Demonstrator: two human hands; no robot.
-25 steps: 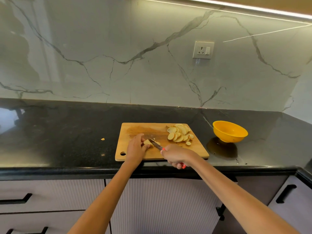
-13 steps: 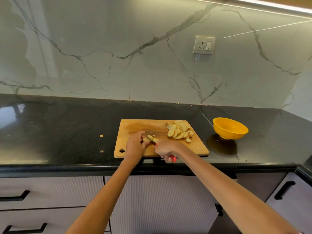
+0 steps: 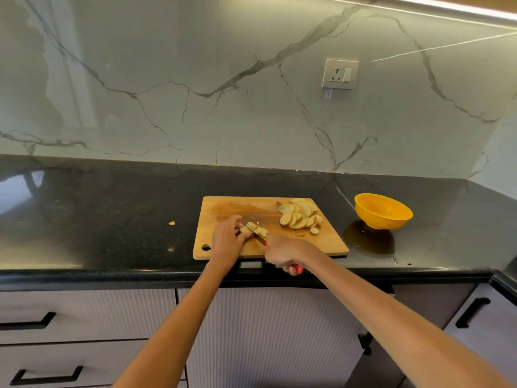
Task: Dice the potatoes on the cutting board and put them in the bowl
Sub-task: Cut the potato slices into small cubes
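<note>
On black counter (image 3: 112,219), left hand (image 3: 228,239) pinches potato (image 3: 246,236); right hand (image 3: 282,252) grips knife (image 3: 258,237) over cutting board (image 3: 330,245).

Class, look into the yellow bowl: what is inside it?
The yellow bowl shows only its bare inner wall; no potato pieces are visible. Its near rim hides part of the bottom, so that part cannot be checked.

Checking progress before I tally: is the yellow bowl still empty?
Apparently empty: the yellow bowl shows only bare yellow inside, though its near wall hides part of the bottom.
</note>
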